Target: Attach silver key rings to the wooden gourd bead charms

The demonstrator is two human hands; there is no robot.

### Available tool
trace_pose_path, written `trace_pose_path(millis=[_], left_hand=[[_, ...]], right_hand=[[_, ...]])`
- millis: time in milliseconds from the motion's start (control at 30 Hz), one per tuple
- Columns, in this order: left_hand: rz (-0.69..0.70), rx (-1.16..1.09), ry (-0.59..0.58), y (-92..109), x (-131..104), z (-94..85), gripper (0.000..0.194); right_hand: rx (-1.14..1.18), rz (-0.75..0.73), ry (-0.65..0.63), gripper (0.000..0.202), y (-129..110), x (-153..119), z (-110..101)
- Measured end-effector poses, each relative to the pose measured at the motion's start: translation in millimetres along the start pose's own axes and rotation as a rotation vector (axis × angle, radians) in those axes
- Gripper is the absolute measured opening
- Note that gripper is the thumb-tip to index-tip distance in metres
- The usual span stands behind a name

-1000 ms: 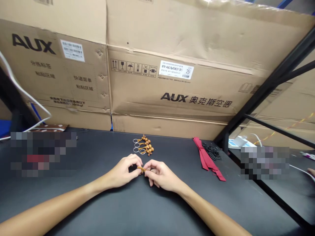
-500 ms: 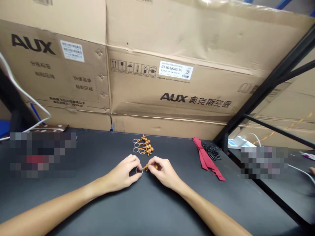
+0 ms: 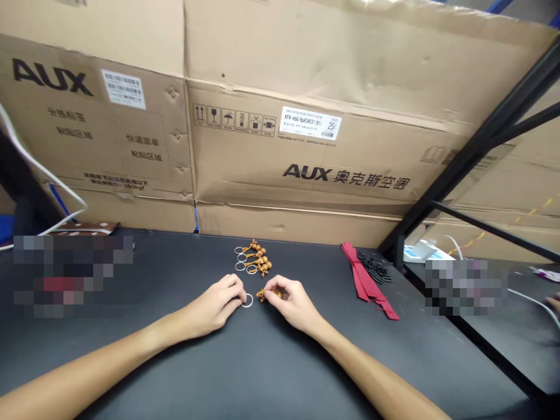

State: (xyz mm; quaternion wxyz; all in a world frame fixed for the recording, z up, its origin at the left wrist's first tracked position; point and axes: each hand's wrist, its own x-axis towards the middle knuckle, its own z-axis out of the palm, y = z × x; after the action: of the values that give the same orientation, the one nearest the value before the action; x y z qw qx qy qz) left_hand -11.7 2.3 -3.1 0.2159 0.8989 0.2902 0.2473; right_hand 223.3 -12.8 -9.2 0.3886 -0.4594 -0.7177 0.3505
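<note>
Between the thumb and fingers of my left hand (image 3: 223, 300) is the edge of a metal split key ring (image 3: 248, 301), held just above or on the black table. My right hand (image 3: 291, 300) pinches a brown beaded pendant (image 3: 261, 294) with a cord loop; its beads are partly hidden by the fingers. A small gap shows between the ring and the pendant. Just beyond my hands lie several finished-looking beaded keychains (image 3: 260, 259), gourd-shaped brown beads on orange cords, their rings pointing left.
Red ribbon strips (image 3: 367, 283) lie at the right beside a heap of black clips or straps (image 3: 375, 268). Large cardboard boxes (image 3: 297, 146) stand behind the table (image 3: 188, 373). A black metal frame (image 3: 459, 166) slants up at the right. Another person's hand (image 3: 553, 302) shows at the far right edge.
My left hand has drawn slightly left and its fingers have closed in on the ring. The gap between ring and pendant has widened. My right hand has barely moved.
</note>
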Motion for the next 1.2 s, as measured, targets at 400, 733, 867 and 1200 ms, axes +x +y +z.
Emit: trace_pose_path(millis=[400,733,867,1200], left_hand=[[0.036,0.239,-0.008,5.3,8.2,7.8,0.02],[-0.062,-0.061,-0.006,5.9,6.3,3.9,0.021],[-0.07,-0.125,-0.017,6.6,7.5,4.0,0.022],[-0.208,-0.228,-0.047,6.9,12.0,-1.8,0.026]], right_hand=[[0.036,0.047,0.04,0.012,2.7,3.2,7.7],[0.05,0.056,0.016,0.012,2.0,2.5,6.8],[0.11,0.087,0.003,0.011,1.5,3.5,7.5],[0.321,0.142,-0.056,0.02,-7.3,2.6,10.4]])
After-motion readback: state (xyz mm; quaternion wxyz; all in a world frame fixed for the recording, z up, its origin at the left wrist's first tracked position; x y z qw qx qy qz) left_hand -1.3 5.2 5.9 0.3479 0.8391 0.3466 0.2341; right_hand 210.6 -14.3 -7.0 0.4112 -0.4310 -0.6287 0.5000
